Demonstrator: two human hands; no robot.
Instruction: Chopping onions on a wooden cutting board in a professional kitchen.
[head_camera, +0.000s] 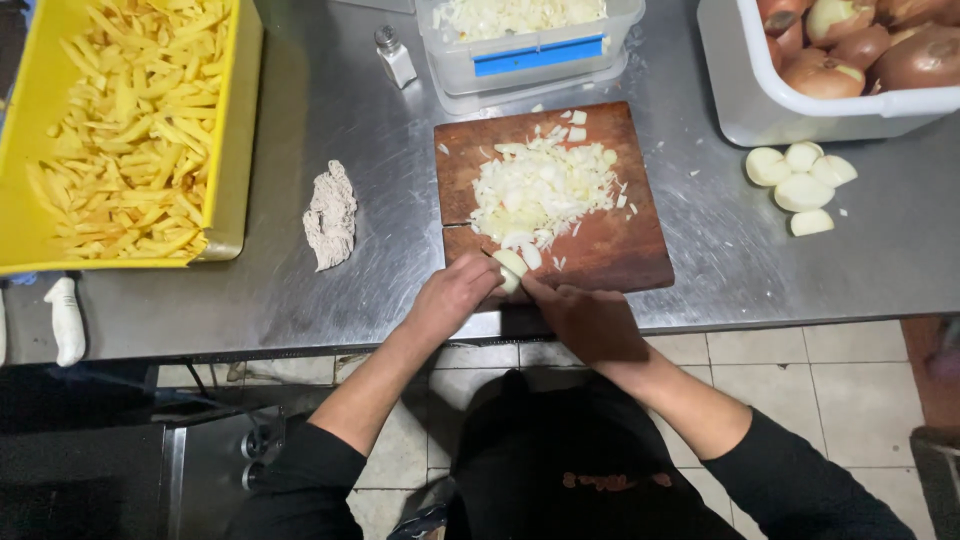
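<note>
On the near edge of the wooden cutting board (552, 200), both hands are bunched over 1 onion piece (510, 272). From the head view (the only one here), the left hand (453, 293) has its fingers curled down on the piece, pinning it to the board. The right hand (590, 320) is clenched as if around a handle, but I can't tell what's in it, no blade shows. Behind them sits a pile of chopped onion (542, 188), loose and wet-looking. I'd guess that piece is light but slick, with layers that slide apart, so holding it from the top with tucked fingertips looks right.

Elsewhere on the steel worktop (330, 130): a yellow tub of raw fries (125, 125) on the left, a crumpled rag (330, 213), a small shaker (395, 55), a clear container of chopped onion (525, 35), a white bin of unpeeled onions (850, 55), and 5 peeled onion halves (800, 182) on the right.
</note>
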